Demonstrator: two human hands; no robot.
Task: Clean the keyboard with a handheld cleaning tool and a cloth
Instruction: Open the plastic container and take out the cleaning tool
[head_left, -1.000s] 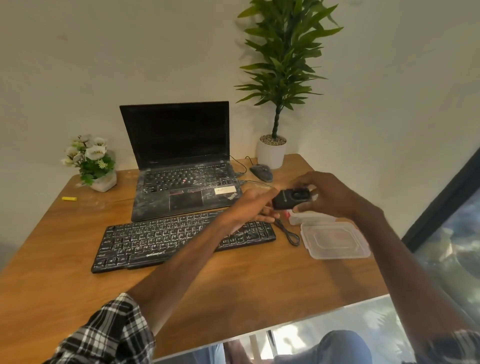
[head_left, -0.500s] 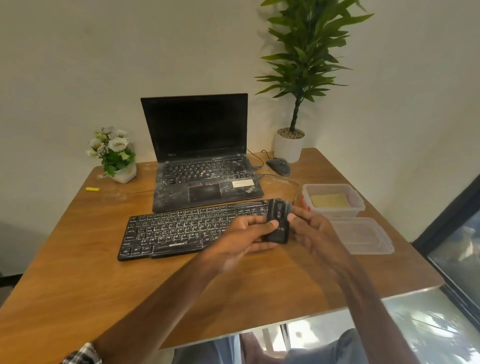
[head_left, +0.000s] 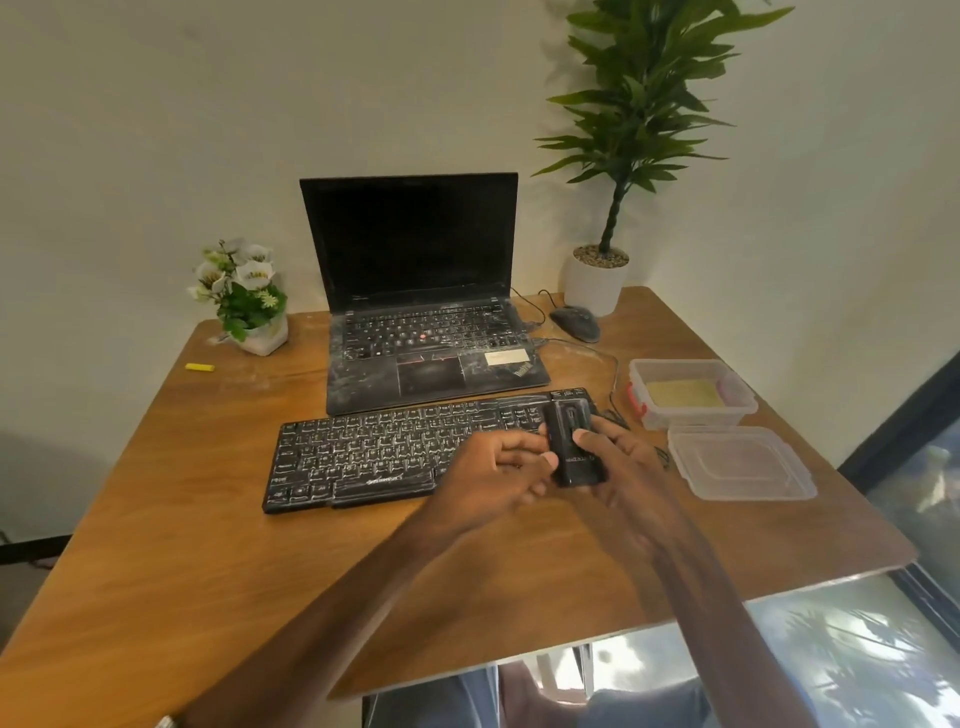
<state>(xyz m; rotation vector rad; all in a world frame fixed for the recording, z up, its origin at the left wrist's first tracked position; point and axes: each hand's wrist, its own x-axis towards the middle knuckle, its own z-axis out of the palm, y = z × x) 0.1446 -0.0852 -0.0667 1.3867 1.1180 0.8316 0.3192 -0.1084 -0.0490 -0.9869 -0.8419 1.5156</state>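
Gripping boxy black cleaning tool (head_left: 574, 449) — left hand (head_left: 493, 478), right hand (head_left: 623, 470), dust-streaked keyboard (head_left: 374, 452)

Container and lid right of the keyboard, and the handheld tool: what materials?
Container and lid: clear, slightly frosted plastic by the look; the table and a yellowish pad show through. Handheld tool: probably hard black plastic, semi-gloss, with soft highlights on its body.

table (head_left: 156, 519): wood, smooth | keyboard (head_left: 363, 457): black plastic, dusty | tub (head_left: 691, 410) and lid (head_left: 737, 462): clear plastic | tool (head_left: 574, 447): glossy black plastic
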